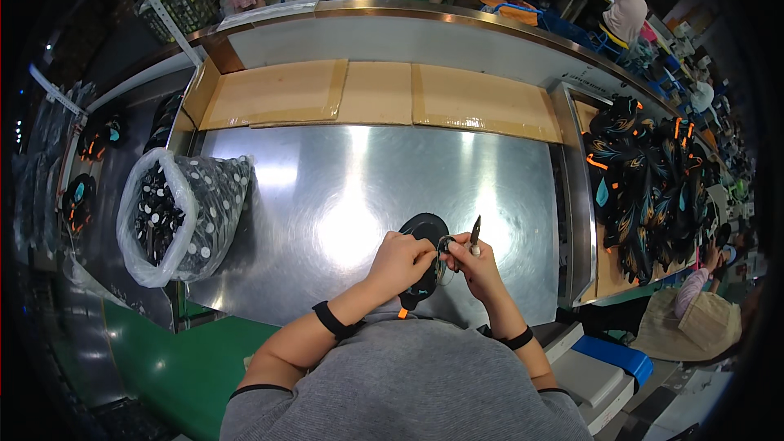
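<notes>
Looking down from the head camera, I see both hands meeting at about 6 o'clock of the shiny metal table, close to the body. The left hand is curled, its fingers closed on the edge of a black shoe piece, a flat dark part with a small orange tab at its lower end. This piece stands between the two hands, its round upper end toward 12 o'clock and its lower end toward my chest. The right hand is also closed; it holds a small slim tool with a dark pointed tip that points up toward 12 o'clock, and its fingers seem to pinch a thin ring or loop just beside the black piece. What exactly this loop is, I cannot tell.

At 9 o'clock of the table a clear plastic bag lies on its side, full of small black and white parts. At 12 o'clock, flat cardboard sheets cover the far edge. At 3 o'clock, well apart from the hands, a pile of black pieces with orange and teal marks lies on a side shelf. Another person in a beige hat is at 4 o'clock.
</notes>
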Action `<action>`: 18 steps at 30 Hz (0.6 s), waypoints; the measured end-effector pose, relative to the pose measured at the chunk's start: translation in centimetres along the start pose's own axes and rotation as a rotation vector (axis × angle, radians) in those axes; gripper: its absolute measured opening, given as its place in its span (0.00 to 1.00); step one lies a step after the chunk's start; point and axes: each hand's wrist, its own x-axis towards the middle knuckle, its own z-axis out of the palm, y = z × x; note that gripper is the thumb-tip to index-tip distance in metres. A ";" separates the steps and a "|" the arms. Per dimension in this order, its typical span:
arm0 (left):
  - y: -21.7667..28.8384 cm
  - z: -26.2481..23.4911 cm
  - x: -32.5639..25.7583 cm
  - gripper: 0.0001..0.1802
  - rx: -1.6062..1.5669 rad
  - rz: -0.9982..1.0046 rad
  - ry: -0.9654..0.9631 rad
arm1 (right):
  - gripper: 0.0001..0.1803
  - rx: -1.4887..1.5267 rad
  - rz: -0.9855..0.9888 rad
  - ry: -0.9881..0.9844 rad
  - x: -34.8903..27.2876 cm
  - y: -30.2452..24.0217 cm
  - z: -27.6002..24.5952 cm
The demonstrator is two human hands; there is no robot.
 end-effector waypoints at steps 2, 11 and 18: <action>0.4 -0.1 -0.1 0.08 0.092 0.125 0.054 | 0.11 -0.039 -0.047 0.013 -0.1 0.4 0.1; 0.3 0.0 -0.4 0.05 0.295 0.154 0.039 | 0.10 -0.317 -0.079 0.052 -0.4 -0.3 1.1; -0.3 -0.4 -0.1 0.08 -0.813 -0.476 -0.158 | 0.14 -0.379 -0.174 -0.015 -1.0 -1.2 2.5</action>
